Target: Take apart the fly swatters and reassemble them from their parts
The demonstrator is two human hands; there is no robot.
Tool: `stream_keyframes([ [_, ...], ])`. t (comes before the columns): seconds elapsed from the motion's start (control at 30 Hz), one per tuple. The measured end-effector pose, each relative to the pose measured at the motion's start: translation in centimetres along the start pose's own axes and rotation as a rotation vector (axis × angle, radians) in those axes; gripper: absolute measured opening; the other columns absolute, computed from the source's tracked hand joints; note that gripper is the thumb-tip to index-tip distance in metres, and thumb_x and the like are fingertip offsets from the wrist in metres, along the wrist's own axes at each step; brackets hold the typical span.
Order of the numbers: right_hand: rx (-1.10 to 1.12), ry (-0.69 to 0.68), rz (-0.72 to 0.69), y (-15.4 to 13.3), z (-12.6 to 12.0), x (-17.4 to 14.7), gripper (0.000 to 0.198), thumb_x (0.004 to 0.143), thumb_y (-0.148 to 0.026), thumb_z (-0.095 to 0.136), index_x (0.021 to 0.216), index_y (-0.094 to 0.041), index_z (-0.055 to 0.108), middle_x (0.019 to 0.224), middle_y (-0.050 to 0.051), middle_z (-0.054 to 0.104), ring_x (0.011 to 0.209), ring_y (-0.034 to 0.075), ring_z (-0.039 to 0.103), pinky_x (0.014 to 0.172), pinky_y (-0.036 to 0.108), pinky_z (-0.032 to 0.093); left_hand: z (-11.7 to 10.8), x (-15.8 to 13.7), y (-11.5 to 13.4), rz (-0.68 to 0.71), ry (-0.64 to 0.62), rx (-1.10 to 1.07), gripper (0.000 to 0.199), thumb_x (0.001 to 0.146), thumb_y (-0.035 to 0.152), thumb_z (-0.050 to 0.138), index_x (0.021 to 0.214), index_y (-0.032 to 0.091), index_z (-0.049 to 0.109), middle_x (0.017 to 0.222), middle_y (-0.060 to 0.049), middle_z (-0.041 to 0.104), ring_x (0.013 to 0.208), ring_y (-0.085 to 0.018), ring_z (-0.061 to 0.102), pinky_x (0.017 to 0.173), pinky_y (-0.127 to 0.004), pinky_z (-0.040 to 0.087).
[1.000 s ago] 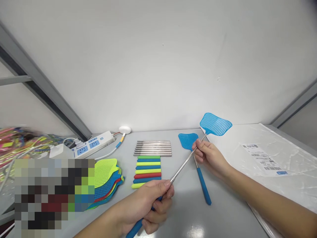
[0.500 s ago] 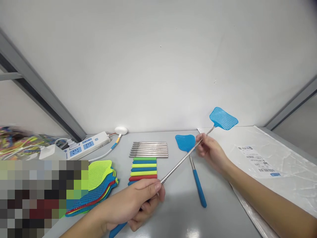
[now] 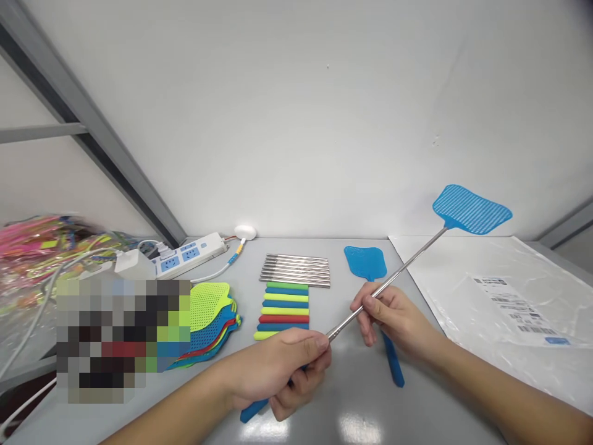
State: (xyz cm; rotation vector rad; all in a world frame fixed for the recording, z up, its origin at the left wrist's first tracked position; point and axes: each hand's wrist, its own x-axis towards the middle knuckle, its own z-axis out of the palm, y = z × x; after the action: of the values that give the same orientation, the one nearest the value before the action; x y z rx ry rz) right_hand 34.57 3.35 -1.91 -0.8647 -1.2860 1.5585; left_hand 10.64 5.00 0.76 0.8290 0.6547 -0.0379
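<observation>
A fly swatter with a blue mesh head (image 3: 472, 209) and a metal rod slants up to the right, held in both hands. My left hand (image 3: 290, 368) is closed round its blue handle, whose end shows below the palm. Fingers of my right hand (image 3: 384, 309) pinch the metal rod about midway. Behind that hand a second blue fly swatter (image 3: 365, 262) lies on the table, its rod partly hidden. To the left lie a row of metal rods (image 3: 296, 271) and a row of coloured handles (image 3: 285, 312), the nearest partly covered by my left hand.
Yellow, blue and red swatter heads (image 3: 210, 309) are stacked at the left, partly blurred out. A white power strip (image 3: 185, 256) with cables stands behind them, beside plastic-wrapped colourful items (image 3: 50, 247). A white plastic bag (image 3: 463, 296) with a label covers the right side.
My right hand has slid down the rod toward my left hand. The swatter head shows farther right and higher, and the whole view has shifted left.
</observation>
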Motion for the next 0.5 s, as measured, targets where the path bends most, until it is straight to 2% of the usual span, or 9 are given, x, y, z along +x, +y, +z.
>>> stream_keyframes([
  [0.2, -0.045, 0.113, -0.03, -1.5, -1.2, -0.2, 0.028, 0.093, -0.043, 0.053, 0.085, -0.019, 0.064, 0.055, -0.002, 0.057, 0.047, 0.011, 0.054, 0.051, 0.025, 0.041, -0.2, -0.3, 0.3, 0.004, -0.069, -0.013, 0.04, 0.091, 0.058, 0.045, 0.075, 0.023, 0.035, 0.054, 0.009, 0.023, 0.041, -0.005, 0.012, 0.035, -0.014, 0.011],
  [0.5, 0.028, 0.473, -0.156, -4.3, -6.6, 0.4, 0.029, 0.085, -0.046, 0.064, 0.075, -0.019, 0.067, 0.049, -0.004, 0.04, 0.044, 0.01, 0.044, 0.045, 0.026, 0.034, -0.5, -0.7, 0.5, 0.019, -0.022, 0.03, 0.043, 0.088, 0.062, 0.048, 0.073, 0.023, 0.035, 0.053, 0.009, 0.022, 0.041, -0.005, 0.01, 0.035, -0.017, 0.006],
])
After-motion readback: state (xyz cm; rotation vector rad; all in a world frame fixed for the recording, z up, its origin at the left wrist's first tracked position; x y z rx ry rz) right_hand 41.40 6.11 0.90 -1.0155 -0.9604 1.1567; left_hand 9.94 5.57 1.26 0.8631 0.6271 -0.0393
